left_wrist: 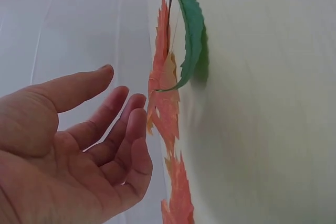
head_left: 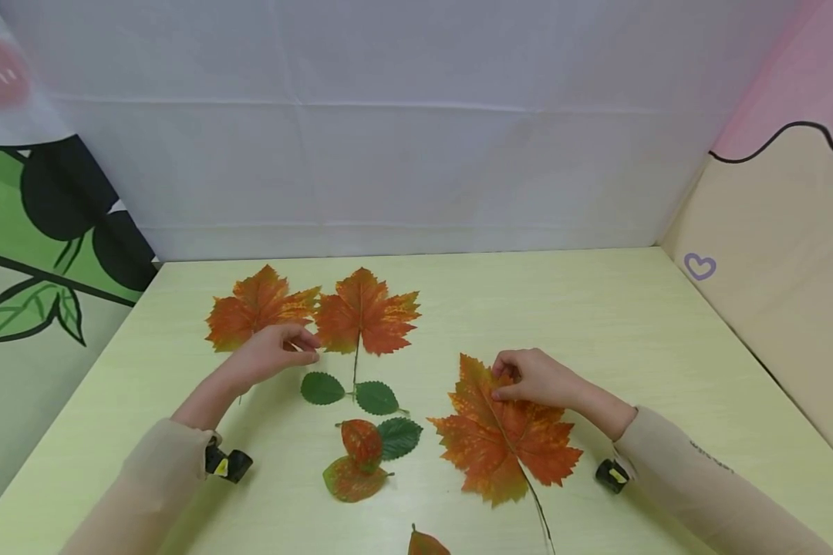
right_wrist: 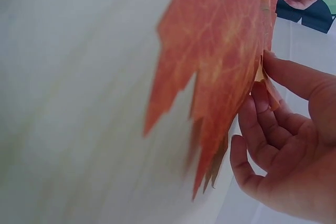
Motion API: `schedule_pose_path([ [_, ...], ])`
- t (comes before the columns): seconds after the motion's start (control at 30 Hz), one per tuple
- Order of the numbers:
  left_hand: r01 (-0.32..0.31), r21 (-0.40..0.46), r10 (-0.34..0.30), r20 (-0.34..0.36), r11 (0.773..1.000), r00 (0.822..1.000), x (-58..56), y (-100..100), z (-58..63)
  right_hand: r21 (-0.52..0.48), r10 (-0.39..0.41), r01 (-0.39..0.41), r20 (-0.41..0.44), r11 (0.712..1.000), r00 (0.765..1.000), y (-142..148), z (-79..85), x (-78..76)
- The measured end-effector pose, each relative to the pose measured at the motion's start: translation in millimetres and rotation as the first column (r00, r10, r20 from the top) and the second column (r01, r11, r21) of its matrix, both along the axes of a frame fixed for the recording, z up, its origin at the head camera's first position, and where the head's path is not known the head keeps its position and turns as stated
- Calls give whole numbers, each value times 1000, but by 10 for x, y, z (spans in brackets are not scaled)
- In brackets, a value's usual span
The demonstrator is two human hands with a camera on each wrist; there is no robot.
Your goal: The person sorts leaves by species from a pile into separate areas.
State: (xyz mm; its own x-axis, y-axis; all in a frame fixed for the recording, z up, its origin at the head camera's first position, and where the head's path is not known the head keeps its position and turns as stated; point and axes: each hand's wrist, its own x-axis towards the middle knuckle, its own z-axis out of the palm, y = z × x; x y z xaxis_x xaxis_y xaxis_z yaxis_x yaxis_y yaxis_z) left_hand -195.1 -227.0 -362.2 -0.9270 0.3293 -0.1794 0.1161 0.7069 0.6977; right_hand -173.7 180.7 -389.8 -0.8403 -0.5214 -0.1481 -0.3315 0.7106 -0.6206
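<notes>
My right hand (head_left: 537, 378) pinches the upper edge of a large orange maple leaf (head_left: 493, 439) with a long dark stem. In the right wrist view, thumb and fingers meet on either side of its edge. My left hand (head_left: 274, 351) hovers by two more orange maple leaves at the back left, a left one (head_left: 253, 304) and a right one (head_left: 364, 312). It partly covers the left one. The left wrist view shows this hand with its fingers (left_wrist: 119, 142) loosely bent and nothing between them. A curled green leaf (left_wrist: 193, 40) stands off the table there.
Two small green leaves (head_left: 377, 398) lie below the back maple stem. Nearer are another green leaf (head_left: 401, 437) and two red-green leaves (head_left: 352, 479). Part of a brownish leaf (head_left: 426, 544) shows at the front edge. A white cloth wall (head_left: 416, 177) stands behind the pale table (head_left: 597, 308).
</notes>
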Motion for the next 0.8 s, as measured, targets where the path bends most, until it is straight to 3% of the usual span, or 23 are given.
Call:
schedule_pose_path([
  [0.47, 2, 32, -5, 83, 999, 997, 49, -2, -128, 2, 11, -11, -8, 1000, 1000, 1, 26, -12],
  [0.8, -32, 20, 29, 136, 999, 990, 120, -8, -131, 5, 3, -3, -14, 1000, 1000, -1, 50, -25],
])
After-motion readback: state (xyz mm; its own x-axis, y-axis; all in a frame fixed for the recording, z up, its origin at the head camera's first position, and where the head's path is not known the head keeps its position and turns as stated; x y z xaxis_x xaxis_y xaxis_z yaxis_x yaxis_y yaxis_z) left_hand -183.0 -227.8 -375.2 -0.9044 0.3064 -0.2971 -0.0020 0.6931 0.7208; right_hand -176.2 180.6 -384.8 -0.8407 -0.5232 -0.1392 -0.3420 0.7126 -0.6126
